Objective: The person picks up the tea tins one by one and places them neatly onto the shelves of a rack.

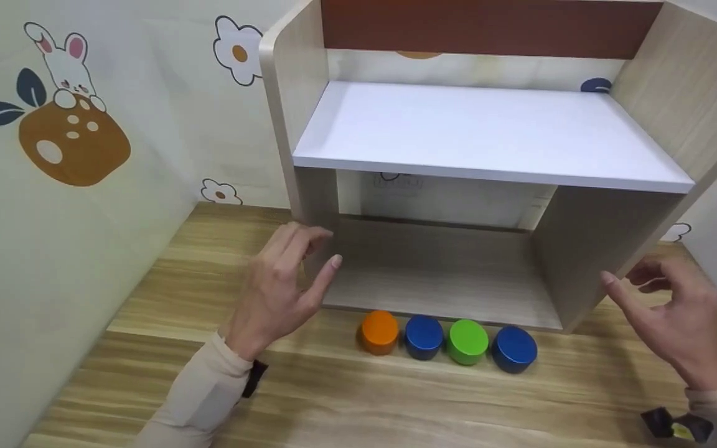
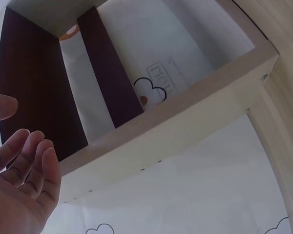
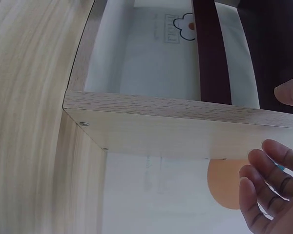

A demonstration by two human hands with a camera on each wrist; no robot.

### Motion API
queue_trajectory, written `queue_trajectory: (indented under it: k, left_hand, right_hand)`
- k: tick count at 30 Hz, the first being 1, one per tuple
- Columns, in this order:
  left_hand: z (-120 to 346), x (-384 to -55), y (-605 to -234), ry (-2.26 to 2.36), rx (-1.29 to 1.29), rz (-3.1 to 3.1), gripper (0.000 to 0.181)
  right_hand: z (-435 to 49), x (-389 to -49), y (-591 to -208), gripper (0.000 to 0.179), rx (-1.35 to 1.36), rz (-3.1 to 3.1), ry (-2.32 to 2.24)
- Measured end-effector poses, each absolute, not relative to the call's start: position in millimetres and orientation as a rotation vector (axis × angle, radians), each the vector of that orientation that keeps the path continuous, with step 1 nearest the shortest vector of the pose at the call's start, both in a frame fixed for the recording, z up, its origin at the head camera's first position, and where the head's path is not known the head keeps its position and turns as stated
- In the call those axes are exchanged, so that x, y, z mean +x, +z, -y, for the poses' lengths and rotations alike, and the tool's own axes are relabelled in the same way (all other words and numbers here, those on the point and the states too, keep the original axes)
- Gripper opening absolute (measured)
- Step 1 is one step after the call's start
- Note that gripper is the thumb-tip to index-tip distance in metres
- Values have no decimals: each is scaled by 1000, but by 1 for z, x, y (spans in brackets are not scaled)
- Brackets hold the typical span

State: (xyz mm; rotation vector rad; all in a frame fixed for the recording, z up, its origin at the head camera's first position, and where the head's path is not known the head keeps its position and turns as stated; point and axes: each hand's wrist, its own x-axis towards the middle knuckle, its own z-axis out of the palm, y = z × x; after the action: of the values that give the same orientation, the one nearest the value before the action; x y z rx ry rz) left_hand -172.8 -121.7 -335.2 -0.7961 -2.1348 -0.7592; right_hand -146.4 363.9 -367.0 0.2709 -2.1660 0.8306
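A two-tier wooden shelf unit [image 1: 433,261] with a white upper board [image 1: 489,134] stands on the table. My left hand [image 1: 281,286] hovers by its left side panel, fingers loosely bent and thumb apart, holding nothing. By the right side panel, my right hand [image 1: 676,311] is likewise relaxed, with a gap between thumb and fingers. Along the unit's front edge sit an orange round lid-like piece [image 1: 380,331], a blue one [image 1: 424,336], a green one [image 1: 468,341] and a second blue one [image 1: 515,348], in a row between the hands. Both wrist views show bare fingers near the panels.
The wood-grain table [image 1: 358,404] reaches forward to walls on the left, back and right. A rabbit-and-orange print [image 1: 75,140] marks the left wall [image 1: 147,93]. A brown back board [image 1: 489,28] spans the top of the shelf unit.
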Motion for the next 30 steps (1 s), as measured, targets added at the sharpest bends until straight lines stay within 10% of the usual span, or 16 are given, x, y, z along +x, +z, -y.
queue_trajectory:
  k: [30]
  left_hand:
    - [92, -165, -366, -714, -965, 2300, 27]
  right_hand:
    - [-363, -155, -383, 25, 212, 2297, 799]
